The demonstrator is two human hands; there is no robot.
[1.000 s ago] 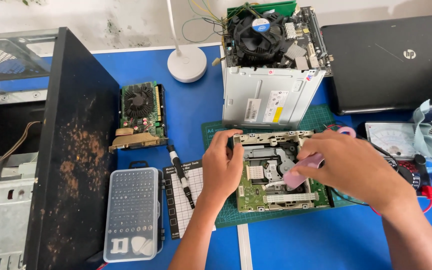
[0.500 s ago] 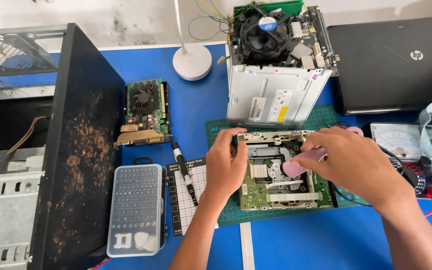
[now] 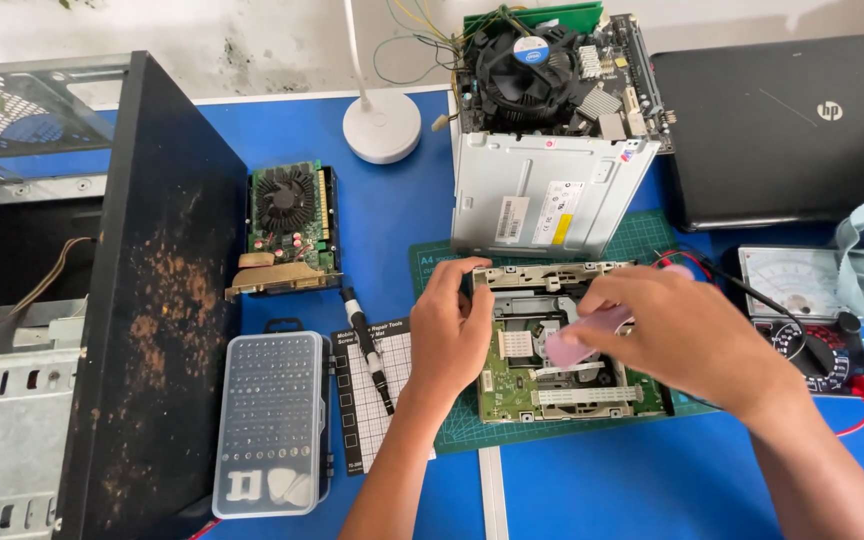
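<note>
the open drive (image 3: 567, 360) lies flat on the green mat (image 3: 642, 240) on the blue counter (image 3: 392, 220), so its parts face up. the left hand (image 3: 449, 335) presses on the drive's left edge, fingers bent over the frame, to keep it from sliding. the right hand (image 3: 687, 330) is closed around a small pink tool (image 3: 580, 338), held low over the middle of the drive. a screwdriver (image 3: 367, 348) and a bit box (image 3: 272, 420) lie close by on the left, easy to reach.
</note>
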